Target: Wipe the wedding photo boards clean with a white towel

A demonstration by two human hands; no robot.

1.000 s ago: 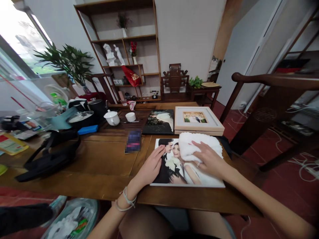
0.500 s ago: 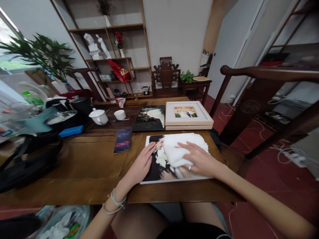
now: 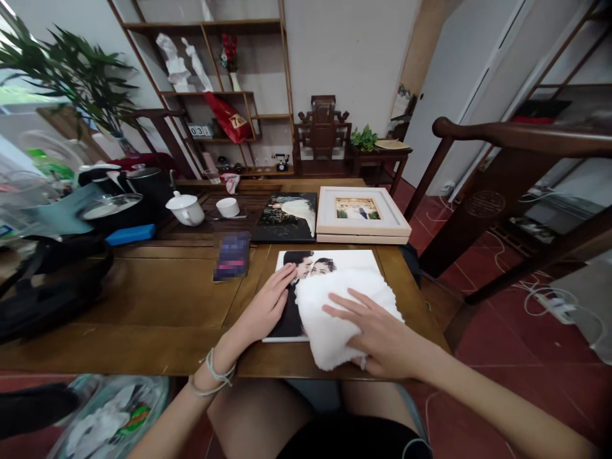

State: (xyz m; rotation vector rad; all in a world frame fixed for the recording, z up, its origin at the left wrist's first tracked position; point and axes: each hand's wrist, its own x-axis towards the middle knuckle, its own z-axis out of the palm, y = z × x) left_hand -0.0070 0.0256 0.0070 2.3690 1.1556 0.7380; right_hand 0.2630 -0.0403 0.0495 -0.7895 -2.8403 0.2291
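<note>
A person's right hand (image 3: 382,331), fingers spread, covered white cloth (image 3: 325,319) over a photo panel (image 3: 287,319), seven o'clock from a framed picture (image 3: 357,208); the left hand (image 3: 264,307), fingers together, touched the panel. Snagging cloth could have shifted it.

I sit at a brown wooden surface (image 3: 176,299), its near edge above my lap. Closest to me, a photo panel (image 3: 287,317) lies flat on it. Beyond that, a dark picture (image 3: 289,220) rests just beside a pale wooden frame (image 3: 329,213). To my left lie a blurred-out purplish item (image 3: 232,256), a flat blue item (image 3: 131,234) and a black strapped bag (image 3: 52,287). A lidded white cup (image 3: 186,210) and a smaller white cup (image 3: 228,208) stand on the dark slatted part.
</note>
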